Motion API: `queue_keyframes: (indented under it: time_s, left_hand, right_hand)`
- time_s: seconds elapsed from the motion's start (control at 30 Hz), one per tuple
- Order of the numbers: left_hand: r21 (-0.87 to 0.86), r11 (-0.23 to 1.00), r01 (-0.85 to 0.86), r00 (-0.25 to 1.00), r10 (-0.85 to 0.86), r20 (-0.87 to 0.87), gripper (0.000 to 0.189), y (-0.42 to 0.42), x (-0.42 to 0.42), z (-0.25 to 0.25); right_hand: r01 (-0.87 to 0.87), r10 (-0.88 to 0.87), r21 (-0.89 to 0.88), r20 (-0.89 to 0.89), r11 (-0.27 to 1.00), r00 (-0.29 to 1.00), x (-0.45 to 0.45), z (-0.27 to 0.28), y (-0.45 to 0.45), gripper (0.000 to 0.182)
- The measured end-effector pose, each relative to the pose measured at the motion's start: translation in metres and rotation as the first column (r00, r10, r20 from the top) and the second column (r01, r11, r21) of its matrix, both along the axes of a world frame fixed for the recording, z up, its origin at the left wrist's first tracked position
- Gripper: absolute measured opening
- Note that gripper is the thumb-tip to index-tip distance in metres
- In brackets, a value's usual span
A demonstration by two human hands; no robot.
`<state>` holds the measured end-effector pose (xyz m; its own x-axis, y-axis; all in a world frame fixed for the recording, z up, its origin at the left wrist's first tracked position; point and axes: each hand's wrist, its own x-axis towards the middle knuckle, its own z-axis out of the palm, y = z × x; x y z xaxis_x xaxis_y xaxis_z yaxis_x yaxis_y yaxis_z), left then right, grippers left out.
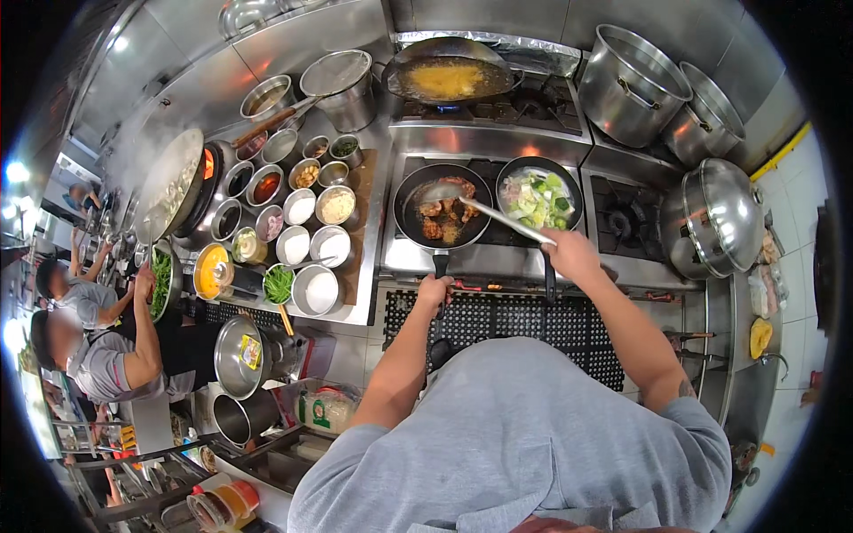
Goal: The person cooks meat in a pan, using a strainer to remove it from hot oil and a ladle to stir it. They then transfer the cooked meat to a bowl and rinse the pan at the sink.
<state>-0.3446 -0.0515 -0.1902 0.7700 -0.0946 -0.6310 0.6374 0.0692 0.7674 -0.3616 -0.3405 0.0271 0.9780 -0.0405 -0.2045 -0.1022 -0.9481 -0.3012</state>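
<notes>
My left hand (434, 293) is closed around the handle of a black frying pan (442, 206) on the stove. Browned pieces of food (433, 230) lie in that pan with brown sauce. My right hand (573, 253) grips the long handle of a metal ladle (503, 217), whose bowl is tilted over the food in the pan. Beside it, under and behind my right hand, stands a second frying pan (578, 180) with chopped green vegetables, broccoli (560, 204) among them. Its handle (550, 283) points towards me, just left of my right forearm.
A wok (433, 93) of bubbling yellow liquid stands on the back burner over a blue flame. Metal cups of ingredients (300, 206) crowd the left counter. Large pots (633, 86) and a domed steamer (720, 213) stand right. Two co-workers (113, 360) are at the left, one tilting a steaming wok (173, 186).
</notes>
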Motion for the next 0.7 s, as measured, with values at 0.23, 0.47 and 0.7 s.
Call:
queue_keyframes:
  time_s: [0.23, 0.47, 0.7]
  left_hand:
    - [0.051, 0.999, 0.006, 0.998, -0.009, 0.058, 0.016, -0.008, -0.022, 0.052]
    - [0.150, 0.988, 0.045, 0.986, -0.068, 0.150, 0.013, -0.010, -0.006, 0.093]
    - [0.155, 0.988, 0.023, 0.985, -0.048, 0.163, 0.014, -0.012, -0.064, 0.088]
  right_hand:
    - [-0.009, 0.085, 0.252, -0.292, 0.968, 0.953, 0.002, -0.035, -0.036, 0.035]
    - [-0.087, 0.085, 0.045, 0.044, 0.995, 0.995, -0.005, -0.024, -0.010, 0.034]
    - [-0.094, 0.090, 0.046, 0.078, 0.994, 0.993, -0.013, -0.052, -0.028, 0.030]
